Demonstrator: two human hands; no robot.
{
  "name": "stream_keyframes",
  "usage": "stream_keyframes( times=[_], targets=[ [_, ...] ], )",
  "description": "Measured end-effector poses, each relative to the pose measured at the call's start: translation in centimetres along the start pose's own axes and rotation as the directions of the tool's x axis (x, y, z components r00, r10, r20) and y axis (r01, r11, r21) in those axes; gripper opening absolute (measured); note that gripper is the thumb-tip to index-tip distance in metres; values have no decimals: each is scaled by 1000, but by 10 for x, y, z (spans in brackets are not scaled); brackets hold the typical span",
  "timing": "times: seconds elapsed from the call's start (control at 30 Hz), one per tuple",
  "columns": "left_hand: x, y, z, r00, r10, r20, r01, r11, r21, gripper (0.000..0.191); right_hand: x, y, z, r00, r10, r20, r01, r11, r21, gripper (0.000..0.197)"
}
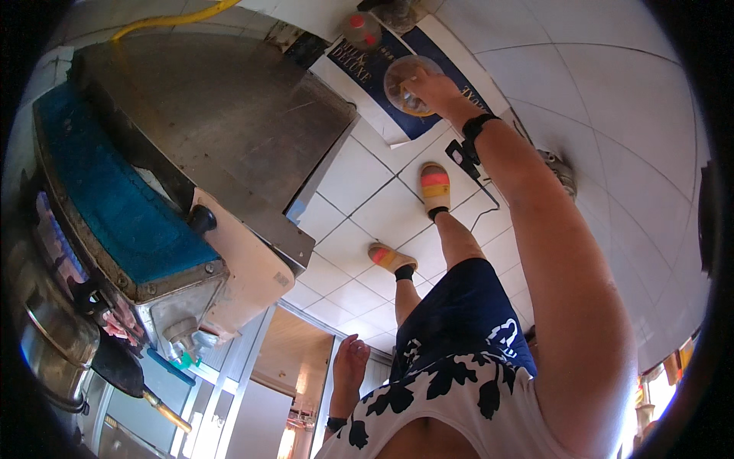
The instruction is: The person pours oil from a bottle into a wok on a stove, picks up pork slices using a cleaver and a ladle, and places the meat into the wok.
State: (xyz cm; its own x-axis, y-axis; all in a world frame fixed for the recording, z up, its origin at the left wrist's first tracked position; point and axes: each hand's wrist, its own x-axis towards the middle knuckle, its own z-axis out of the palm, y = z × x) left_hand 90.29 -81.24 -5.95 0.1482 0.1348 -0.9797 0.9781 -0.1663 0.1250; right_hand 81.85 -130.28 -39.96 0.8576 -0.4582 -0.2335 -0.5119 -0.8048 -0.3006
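My right hand reaches down into a round clear plastic tub on a flattened dark-blue and white cardboard sheet, which bears writing. Small pale and yellowish things show inside the tub, but my fingertips are partly hidden, so I cannot tell whether they grip anything. Beside the tub, farther off, a clear plastic bottle or jar has a red cap. My left hand hangs raised near my left side, fingers loosely bent, with nothing seen in it.
A stainless-steel worktop stands at the left, with a blue-topped metal unit and a beige board near it. A black device with a cable lies on the tiled floor near my sandals. A tiled wall rises at the right.
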Motion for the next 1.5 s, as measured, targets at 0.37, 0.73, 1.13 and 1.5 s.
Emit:
stream_keyframes(
  times=[0.37, 0.73, 1.13, 1.5],
  targets=[
    [2, -5, -4, 999, 12, 31, -11, 1000, -19, 20, -16, -29, 15, 991, 54, 125, -98, 923, 373, 47],
    [-10, 3, -18, 996, 57, 62, -55, 998, -40, 21, -24, -23, 46, 937, 302, 177, -343, 896, 281, 49],
    [-22, 17, -77, 948, 183, 259, -222, 967, 128, 25, -154, -137, -133, 833, 525, 173, -409, 376, 832, 50],
    [-14, 30, -172, 895, 230, 382, -311, 936, 164, 28, -263, -353, -277, 979, -41, 197, -179, 271, 946, 48]
  ],
)
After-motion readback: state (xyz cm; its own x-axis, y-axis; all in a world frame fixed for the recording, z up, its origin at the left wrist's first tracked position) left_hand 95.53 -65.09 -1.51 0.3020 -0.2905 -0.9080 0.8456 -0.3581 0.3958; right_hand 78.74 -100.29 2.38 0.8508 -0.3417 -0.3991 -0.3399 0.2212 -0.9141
